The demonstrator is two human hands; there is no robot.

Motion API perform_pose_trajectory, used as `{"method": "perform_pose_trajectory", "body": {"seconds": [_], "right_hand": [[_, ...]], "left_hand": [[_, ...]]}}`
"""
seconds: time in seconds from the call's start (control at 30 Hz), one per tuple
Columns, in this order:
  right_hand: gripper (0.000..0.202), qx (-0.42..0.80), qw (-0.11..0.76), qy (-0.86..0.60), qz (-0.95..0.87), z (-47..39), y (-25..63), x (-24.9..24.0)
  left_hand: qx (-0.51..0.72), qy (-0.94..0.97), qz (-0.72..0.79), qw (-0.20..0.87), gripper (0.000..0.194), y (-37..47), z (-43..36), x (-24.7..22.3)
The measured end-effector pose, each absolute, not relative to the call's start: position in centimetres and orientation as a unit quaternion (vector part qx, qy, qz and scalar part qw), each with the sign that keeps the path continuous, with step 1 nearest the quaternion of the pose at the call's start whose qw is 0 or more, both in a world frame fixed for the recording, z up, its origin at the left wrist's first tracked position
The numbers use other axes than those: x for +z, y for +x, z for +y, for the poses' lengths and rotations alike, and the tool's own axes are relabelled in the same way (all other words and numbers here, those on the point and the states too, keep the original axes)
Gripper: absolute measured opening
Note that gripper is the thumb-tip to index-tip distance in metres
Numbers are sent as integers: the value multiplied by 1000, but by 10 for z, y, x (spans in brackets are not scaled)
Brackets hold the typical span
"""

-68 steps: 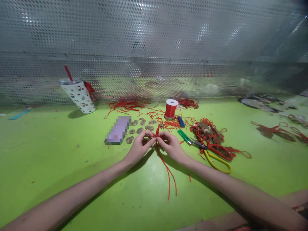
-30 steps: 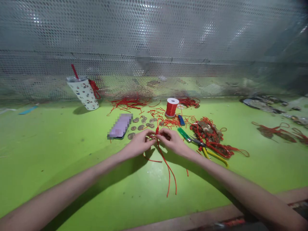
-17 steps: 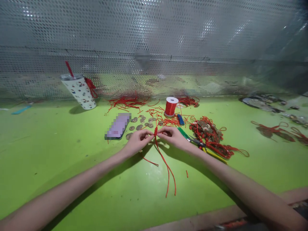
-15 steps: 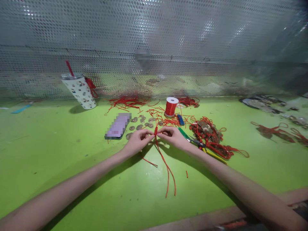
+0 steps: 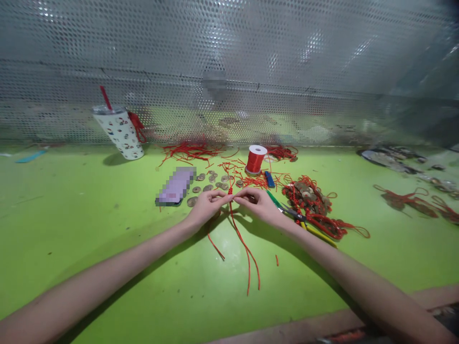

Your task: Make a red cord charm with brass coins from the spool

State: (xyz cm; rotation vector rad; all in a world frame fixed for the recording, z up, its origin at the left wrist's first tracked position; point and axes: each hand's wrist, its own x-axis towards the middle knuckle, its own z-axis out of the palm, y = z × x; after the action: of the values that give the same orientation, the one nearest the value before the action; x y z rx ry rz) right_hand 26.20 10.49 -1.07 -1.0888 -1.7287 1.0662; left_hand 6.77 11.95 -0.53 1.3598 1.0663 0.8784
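Cord (image 5: 232, 219), pinched in fingertips of my left hand (image 5: 207, 206) and right hand (image 5: 257, 204), sits nearer me than the spool (image 5: 255, 163); knots (image 5: 230, 190) formed up top, tails (image 5: 249, 270) loose, so knotting looks partway, more left.

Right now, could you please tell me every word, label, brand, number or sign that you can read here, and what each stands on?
There are none that I can read.
Phone: its screen is blurred into blocks.
Loose coins: any marks are too small to read.
Cup: small printed figures, too small to tell whether any are letters.
Red spool: no lettering I can make out.
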Motion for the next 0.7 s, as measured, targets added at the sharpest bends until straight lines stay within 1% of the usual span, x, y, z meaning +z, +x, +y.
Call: {"method": "perform_pose_trajectory", "body": {"seconds": [0.1, 0.2, 0.37, 0.5, 0.7], "right_hand": [[23, 404, 420, -431, -689, 102, 261, -7], [25, 391, 415, -426, -703, 101, 262, -5], [26, 389, 438, -442, -679, 104, 263, -5], [28, 376, 455, -456, -666, 107, 263, -10], [30, 373, 458, -463, -661, 110, 263, -12]], "left_hand": [[403, 537, 457, 584, 37, 71, 115, -4], [422, 510, 455, 595, 35, 73, 114, -5], [396, 529, 419, 623, 37, 70, 117, -5], [376, 577, 420, 590, 34, 65, 117, -3], [393, 599, 439, 542, 31, 66, 114, -4]]}}
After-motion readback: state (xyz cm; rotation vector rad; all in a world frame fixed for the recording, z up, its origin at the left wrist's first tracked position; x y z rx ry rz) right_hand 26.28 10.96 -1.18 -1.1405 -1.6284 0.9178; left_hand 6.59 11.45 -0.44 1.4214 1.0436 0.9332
